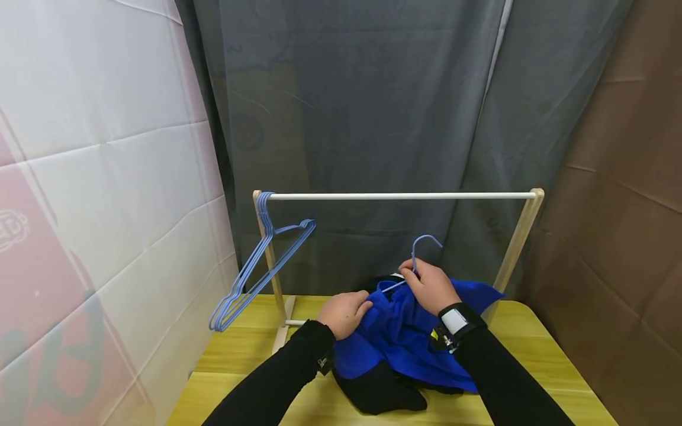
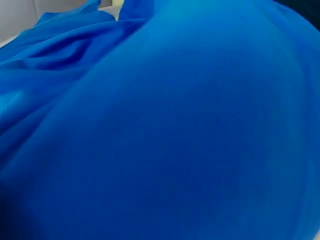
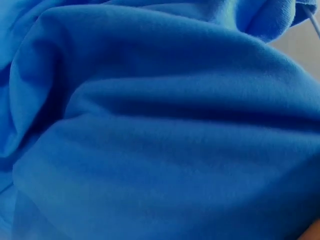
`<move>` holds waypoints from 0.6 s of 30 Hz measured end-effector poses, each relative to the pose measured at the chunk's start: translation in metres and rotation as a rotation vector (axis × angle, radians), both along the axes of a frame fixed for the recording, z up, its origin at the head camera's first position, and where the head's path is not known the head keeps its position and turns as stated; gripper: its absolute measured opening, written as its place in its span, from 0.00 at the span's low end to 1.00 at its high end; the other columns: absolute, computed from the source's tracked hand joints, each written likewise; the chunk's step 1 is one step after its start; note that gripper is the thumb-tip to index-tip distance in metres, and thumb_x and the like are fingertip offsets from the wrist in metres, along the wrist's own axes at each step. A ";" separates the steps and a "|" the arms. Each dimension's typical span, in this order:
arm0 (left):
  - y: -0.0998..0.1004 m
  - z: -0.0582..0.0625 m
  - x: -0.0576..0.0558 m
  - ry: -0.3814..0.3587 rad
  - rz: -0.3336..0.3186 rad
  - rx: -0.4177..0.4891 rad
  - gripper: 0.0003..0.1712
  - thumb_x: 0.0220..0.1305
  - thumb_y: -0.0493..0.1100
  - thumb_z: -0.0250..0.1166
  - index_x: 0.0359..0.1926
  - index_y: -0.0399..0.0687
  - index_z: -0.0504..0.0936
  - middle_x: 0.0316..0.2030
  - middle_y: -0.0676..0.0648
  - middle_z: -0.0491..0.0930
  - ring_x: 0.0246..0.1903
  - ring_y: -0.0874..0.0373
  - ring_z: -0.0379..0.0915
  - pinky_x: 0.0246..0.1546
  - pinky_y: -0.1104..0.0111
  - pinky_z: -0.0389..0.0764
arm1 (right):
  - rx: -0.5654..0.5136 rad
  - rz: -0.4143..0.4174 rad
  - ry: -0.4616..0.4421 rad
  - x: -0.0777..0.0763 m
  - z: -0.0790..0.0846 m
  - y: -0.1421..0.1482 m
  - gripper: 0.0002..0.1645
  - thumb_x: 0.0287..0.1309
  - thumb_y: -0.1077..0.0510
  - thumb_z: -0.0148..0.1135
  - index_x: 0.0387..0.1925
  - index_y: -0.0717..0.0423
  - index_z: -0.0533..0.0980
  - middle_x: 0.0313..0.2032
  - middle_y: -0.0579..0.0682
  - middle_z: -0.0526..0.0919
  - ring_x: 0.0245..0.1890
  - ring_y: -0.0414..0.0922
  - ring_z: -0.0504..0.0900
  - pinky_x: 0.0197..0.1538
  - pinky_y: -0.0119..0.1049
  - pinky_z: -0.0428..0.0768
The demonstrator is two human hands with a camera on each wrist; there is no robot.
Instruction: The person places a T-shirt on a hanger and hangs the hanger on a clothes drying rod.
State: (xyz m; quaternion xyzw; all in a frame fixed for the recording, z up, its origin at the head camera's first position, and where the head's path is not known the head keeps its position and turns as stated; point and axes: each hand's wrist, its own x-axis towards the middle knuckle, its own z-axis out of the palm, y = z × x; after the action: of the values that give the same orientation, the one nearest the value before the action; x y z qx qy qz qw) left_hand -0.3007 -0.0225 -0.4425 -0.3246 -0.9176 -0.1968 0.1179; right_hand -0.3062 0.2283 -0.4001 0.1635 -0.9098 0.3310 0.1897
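Note:
My right hand pinches a blue wire hanger just below its hook, which points up. One arm of that hanger slants left into the neck opening of a blue shirt. At the left side of the opening, my left hand grips the bunched fabric between thumb and fingers. The lower part of the hanger is hidden inside the cloth. Blue fabric fills most of the left wrist view. Folds of the same fabric cover the right wrist view, with a sliver of hand at the lower right corner.
Several blue hangers hang at the left end of a white rail on a wooden stand. Black cloth lies under the shirt on the yellow wooden table. Grey, white and brown curtains surround it.

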 end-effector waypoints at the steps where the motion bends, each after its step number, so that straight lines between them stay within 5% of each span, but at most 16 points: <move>1: 0.000 0.000 0.000 0.016 0.005 -0.001 0.13 0.79 0.52 0.52 0.34 0.56 0.71 0.21 0.56 0.63 0.25 0.62 0.67 0.30 0.68 0.67 | -0.006 0.005 -0.005 0.001 0.000 0.002 0.17 0.77 0.47 0.52 0.53 0.52 0.79 0.42 0.49 0.85 0.40 0.48 0.81 0.45 0.48 0.76; 8: -0.009 0.001 -0.002 0.107 0.036 0.039 0.12 0.79 0.50 0.53 0.34 0.56 0.71 0.19 0.57 0.62 0.22 0.62 0.67 0.27 0.68 0.66 | 0.029 -0.004 0.013 0.005 -0.006 0.023 0.24 0.78 0.43 0.48 0.60 0.51 0.77 0.54 0.53 0.83 0.52 0.53 0.82 0.54 0.57 0.76; 18: -0.015 0.005 0.000 0.070 0.055 0.063 0.11 0.79 0.50 0.52 0.37 0.56 0.75 0.24 0.58 0.69 0.26 0.62 0.69 0.29 0.67 0.69 | 0.198 -0.113 0.100 -0.003 -0.028 0.055 0.16 0.69 0.51 0.59 0.53 0.53 0.80 0.52 0.57 0.84 0.53 0.59 0.78 0.61 0.62 0.64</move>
State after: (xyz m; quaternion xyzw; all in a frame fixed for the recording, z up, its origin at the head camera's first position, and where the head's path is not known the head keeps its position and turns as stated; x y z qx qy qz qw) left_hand -0.3010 -0.0378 -0.4380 -0.3022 -0.9149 -0.2107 0.1652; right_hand -0.3090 0.2832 -0.4277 0.1461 -0.9353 0.2196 0.2360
